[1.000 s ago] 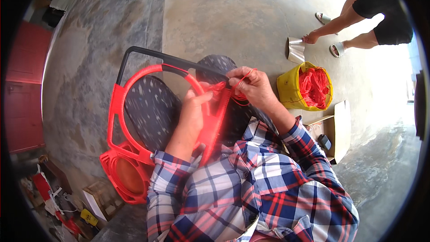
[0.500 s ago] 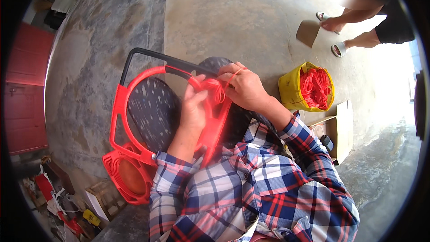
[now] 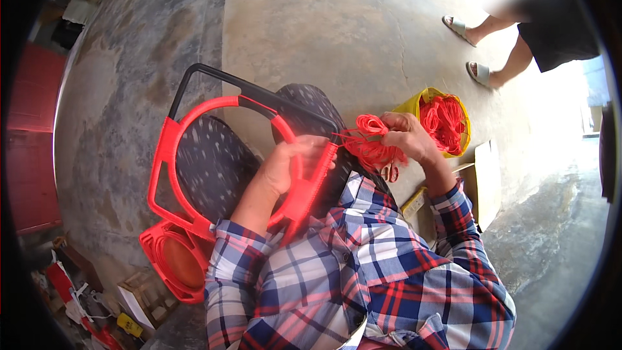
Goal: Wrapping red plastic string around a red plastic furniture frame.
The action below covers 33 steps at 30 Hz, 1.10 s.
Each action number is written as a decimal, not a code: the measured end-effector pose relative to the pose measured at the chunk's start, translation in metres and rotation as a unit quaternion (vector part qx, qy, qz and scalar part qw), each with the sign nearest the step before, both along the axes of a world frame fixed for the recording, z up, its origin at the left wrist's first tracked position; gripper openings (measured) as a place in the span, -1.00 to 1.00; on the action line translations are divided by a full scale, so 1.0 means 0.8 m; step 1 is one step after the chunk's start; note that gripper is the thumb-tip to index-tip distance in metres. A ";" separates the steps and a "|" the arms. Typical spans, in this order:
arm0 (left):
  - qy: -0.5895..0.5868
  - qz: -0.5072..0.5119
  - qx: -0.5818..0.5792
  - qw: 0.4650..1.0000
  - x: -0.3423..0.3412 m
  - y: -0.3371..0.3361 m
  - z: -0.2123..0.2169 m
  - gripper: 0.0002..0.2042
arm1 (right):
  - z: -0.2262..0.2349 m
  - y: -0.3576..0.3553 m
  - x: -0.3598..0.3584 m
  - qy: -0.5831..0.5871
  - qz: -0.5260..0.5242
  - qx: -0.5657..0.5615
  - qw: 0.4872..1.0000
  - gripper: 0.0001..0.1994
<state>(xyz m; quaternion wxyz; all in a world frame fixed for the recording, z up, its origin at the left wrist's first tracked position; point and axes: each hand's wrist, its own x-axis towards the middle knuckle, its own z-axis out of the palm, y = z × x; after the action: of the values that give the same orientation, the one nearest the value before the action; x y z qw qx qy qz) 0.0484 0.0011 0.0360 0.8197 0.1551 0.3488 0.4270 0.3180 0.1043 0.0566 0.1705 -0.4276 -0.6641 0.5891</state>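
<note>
A large red plastic ring frame (image 3: 170, 149) rests across my lap, over dark spotted trousers. My left hand (image 3: 293, 163) grips the ring's right side, next to its straight red bar (image 3: 310, 188). My right hand (image 3: 407, 137) is off to the right of the ring and holds a bundle of red cord (image 3: 370, 144); a strand runs from the bundle back to the frame. A black bar (image 3: 253, 85) curves behind the ring.
A yellow bag (image 3: 447, 120) full of red cord sits on the concrete floor at right, with a cardboard box (image 3: 483, 175) beside it. Another person in sandals (image 3: 479, 72) stands at the upper right. More red rings (image 3: 173, 260) are stacked at lower left. Scissors (image 3: 391, 172) lie near my right wrist.
My right hand has pulled away from the ring to the right, drawing the red cord out with it. The other person has shifted position at the upper right.
</note>
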 end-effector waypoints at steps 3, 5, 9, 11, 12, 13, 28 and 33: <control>-0.023 -0.006 0.005 1.000 0.000 -0.001 -0.005 -0.52 | -0.022 -0.017 -0.007 0.029 -0.048 -0.070 0.996 -0.74; -0.032 0.009 0.014 0.999 -0.003 -0.002 -0.010 -0.52 | -0.048 -0.020 -0.002 0.091 -0.021 -0.095 0.991 -0.68; -0.095 0.066 0.005 0.993 -0.015 -0.004 -0.011 -0.57 | -0.037 -0.027 0.004 0.584 -0.228 -0.301 0.719 -0.88; -0.135 0.122 -0.033 0.983 -0.025 -0.006 -0.014 -0.58 | -0.040 -0.026 0.035 0.595 -0.166 -0.340 0.709 -0.87; -0.132 0.124 -0.035 0.983 -0.026 -0.005 -0.012 -0.58 | -0.042 -0.031 0.047 0.606 -0.111 -0.370 0.695 -0.84; -0.135 0.123 -0.011 0.983 -0.027 -0.005 -0.007 -0.58 | -0.049 -0.035 0.054 0.607 -0.106 -0.375 0.693 -0.84; -0.042 0.153 -0.017 0.987 -0.023 -0.018 -0.013 -0.46 | -0.073 0.008 -0.003 0.314 -0.243 -0.271 0.877 -0.74; 0.164 0.355 0.046 0.919 -0.021 -0.019 -0.027 -0.54 | 0.010 0.014 -0.116 0.051 0.108 0.327 0.938 -0.68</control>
<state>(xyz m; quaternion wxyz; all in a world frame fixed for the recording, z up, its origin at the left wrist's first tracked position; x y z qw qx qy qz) 0.0314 -0.0141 0.0146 0.5377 0.1259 0.4904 0.6741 0.2256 0.1155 0.0643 0.2701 -0.2434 -0.8525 0.3756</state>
